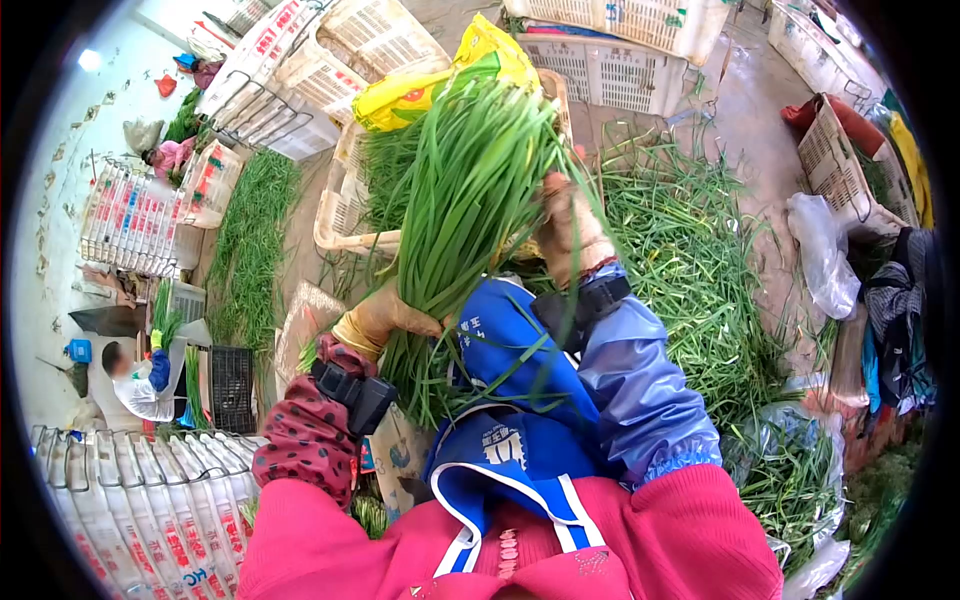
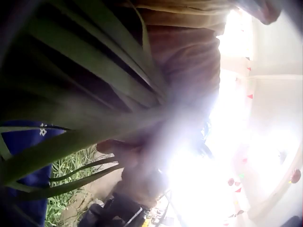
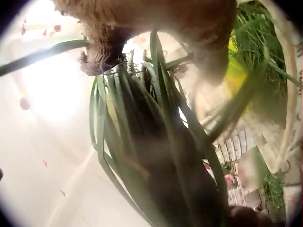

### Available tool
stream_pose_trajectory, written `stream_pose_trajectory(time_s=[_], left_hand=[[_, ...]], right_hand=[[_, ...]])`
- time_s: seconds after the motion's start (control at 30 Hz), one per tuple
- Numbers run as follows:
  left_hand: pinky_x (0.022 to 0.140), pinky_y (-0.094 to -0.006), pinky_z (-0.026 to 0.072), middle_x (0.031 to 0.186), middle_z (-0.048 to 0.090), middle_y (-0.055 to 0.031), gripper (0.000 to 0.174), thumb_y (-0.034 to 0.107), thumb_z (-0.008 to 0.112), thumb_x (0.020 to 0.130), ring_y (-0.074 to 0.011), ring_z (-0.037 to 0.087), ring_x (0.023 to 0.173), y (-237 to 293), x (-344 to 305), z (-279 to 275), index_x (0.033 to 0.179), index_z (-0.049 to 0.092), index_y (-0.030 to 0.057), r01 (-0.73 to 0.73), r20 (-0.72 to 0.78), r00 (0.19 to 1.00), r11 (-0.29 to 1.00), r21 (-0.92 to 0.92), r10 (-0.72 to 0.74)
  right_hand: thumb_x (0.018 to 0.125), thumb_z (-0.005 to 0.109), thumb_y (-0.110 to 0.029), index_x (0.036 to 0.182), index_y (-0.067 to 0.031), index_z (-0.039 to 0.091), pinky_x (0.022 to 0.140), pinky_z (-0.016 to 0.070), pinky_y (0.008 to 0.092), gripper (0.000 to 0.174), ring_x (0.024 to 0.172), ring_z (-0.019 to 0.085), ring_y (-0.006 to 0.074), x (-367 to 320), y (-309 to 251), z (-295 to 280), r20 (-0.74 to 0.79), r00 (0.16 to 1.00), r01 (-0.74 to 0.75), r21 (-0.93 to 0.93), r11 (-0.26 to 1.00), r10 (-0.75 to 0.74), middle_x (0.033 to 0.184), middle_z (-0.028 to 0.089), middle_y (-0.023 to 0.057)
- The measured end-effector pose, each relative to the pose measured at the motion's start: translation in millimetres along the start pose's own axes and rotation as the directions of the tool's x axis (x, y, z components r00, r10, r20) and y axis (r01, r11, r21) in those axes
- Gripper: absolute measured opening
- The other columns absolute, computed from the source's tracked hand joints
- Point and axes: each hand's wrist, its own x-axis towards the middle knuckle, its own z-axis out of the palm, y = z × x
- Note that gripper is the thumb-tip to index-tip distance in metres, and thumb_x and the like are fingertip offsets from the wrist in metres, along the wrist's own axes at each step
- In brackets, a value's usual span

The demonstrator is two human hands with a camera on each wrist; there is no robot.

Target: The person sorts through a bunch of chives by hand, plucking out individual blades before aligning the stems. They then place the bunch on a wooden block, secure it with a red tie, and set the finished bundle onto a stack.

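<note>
A large bunch of garlic chives (image 1: 470,190) is held up in front of the blue apron (image 1: 510,350), its leaves hanging toward the lower left. My gloved left hand (image 1: 385,318) grips its lower leafy part, thumb across the front. At the upper right end, my gloved right hand (image 1: 572,232) holds the stem ends. In the right wrist view, the thumb and fingers (image 3: 208,52) lie on either side of those ends of the bunch (image 3: 147,123). Broad leaves (image 2: 90,56) and glare hide much of the left hand's grip in the left wrist view.
Behind the bunch stands a plastic crate (image 1: 350,190) with more chives and a yellow bag (image 1: 495,50). Loose chives (image 1: 690,270) cover the floor at right. White crates (image 1: 150,510) stand at lower left; another person (image 1: 145,385) sits at left.
</note>
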Motion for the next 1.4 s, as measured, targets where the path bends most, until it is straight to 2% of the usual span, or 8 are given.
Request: stream_pose_trajectory(time_s=[0.13,0.33,0.57,0.67,0.83,0.9,1.13,1.4], left_hand=[[0.075,-0.0391,0.0551,0.088,0.066,-0.0106,0.049,0.003,0.081,0.064,-0.0252,0.065,0.079,-3.7,-3.0,5.9,0.109,0.063,-0.0011,0.066,0.044,0.997,0.992,-0.107,-0.062],[0.060,-0.0364,0.0546,0.085,0.063,-0.0132,0.052,0.005,0.083,0.065,-0.0237,0.062,0.068,-3.3,-14.7,8.9,0.110,0.059,-0.0015,0.274,0.154,0.958,0.931,-0.239,-0.243],[0.049,-0.0313,0.0509,0.083,0.062,-0.0124,0.056,0.013,0.086,0.063,-0.0198,0.060,0.059,4.0,-16.3,25.2,0.110,0.060,-0.0027,0.308,0.156,0.945,0.944,-0.121,-0.288],[0.050,-0.0320,0.0521,0.082,0.063,-0.0120,0.055,0.013,0.085,0.063,-0.0200,0.061,0.059,-1.6,-20.8,20.2,0.110,0.061,-0.0031,0.311,0.145,0.947,0.933,-0.182,-0.287],[0.055,-0.0332,0.0563,0.089,0.068,-0.0134,0.049,0.005,0.082,0.067,-0.0222,0.066,0.066,3.1,-9.6,15.9,0.111,0.061,-0.0017,0.324,0.128,0.941,0.943,-0.072,-0.314],[0.055,-0.0339,0.0569,0.091,0.069,-0.0141,0.050,0.002,0.080,0.067,-0.0226,0.067,0.068,0.3,-4.4,14.5,0.112,0.061,-0.0010,0.314,0.143,0.940,0.949,-0.012,-0.309],[0.056,-0.0355,0.0564,0.091,0.069,-0.0160,0.056,-0.004,0.077,0.066,-0.0236,0.068,0.074,26.4,-21.1,31.8,0.119,0.059,-0.0029,0.390,0.063,0.916,0.917,0.090,-0.396],[0.059,-0.0323,0.0549,0.089,0.067,-0.0115,0.064,-0.005,0.078,0.064,-0.0186,0.065,0.077,18.2,-20.5,39.5,0.123,0.055,0.0006,0.452,0.228,0.838,0.865,0.220,-0.496]], right_hand=[[0.093,0.060,-0.053,0.151,-0.0227,0.028,0.102,0.0447,0.0433,0.073,0.123,0.051,0.0242,13.8,-50.4,15.6,-0.193,0.975,0.098,-0.086,0.992,-0.113,0.138,0.050,0.0084],[0.099,0.049,-0.032,0.102,-0.0176,0.067,0.053,0.0410,0.0298,0.023,0.058,0.050,0.0144,36.9,-91.1,-15.9,-0.549,0.816,-0.144,0.107,0.984,0.180,0.075,0.054,-0.0034],[0.098,0.051,-0.019,0.100,-0.0124,0.059,0.046,0.0277,0.0251,0.011,0.051,0.039,0.0061,41.7,-150.9,-114.8,-0.751,0.640,0.255,0.405,0.878,0.161,0.065,0.049,-0.0086],[0.097,0.053,-0.025,0.104,-0.0144,0.061,0.050,0.0332,0.0248,0.015,0.056,0.042,0.0077,22.6,-173.5,-149.8,-0.452,0.883,-0.062,0.159,0.985,0.128,0.070,0.052,-0.0056],[0.082,0.076,-0.016,0.131,-0.0026,0.053,0.048,0.0374,0.0226,0.056,0.058,0.052,0.0089,-69.6,-148.2,-4.2,-0.248,0.926,-0.356,-0.321,0.877,0.285,0.078,0.066,0.0004],[0.084,0.071,-0.011,0.114,-0.0050,0.063,0.051,0.0383,0.0222,0.031,0.069,0.053,0.0057,-76.9,-110.7,-8.8,-0.068,0.939,-0.337,-0.386,0.859,0.338,0.091,0.065,0.0002],[0.089,0.064,-0.014,0.102,-0.0073,0.068,0.050,0.0386,0.0226,0.015,0.056,0.050,0.0069,-90.7,-105.8,-38.8,-0.081,0.773,-0.519,-0.650,0.555,0.629,0.073,0.061,-0.0026],[0.090,0.065,-0.016,0.116,-0.0081,0.069,0.066,0.0498,0.0331,0.027,0.071,0.061,0.0181,-104.6,-131.4,-152.3,-0.294,0.901,-0.264,-0.955,-0.134,0.320,0.081,0.068,0.0105]])
